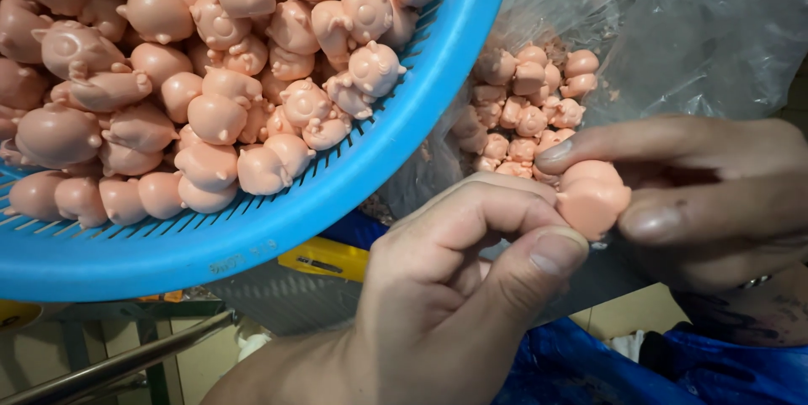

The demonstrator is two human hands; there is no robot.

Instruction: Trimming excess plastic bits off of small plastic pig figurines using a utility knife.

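Both hands, left hand (446, 287) and right hand (707, 194), pinch one pink figurine (592, 196) between curled fingertips.

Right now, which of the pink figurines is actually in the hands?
The single pink figurine pinched between the left hand and right hand; the rest lie loose in the blue basket or plastic bag.
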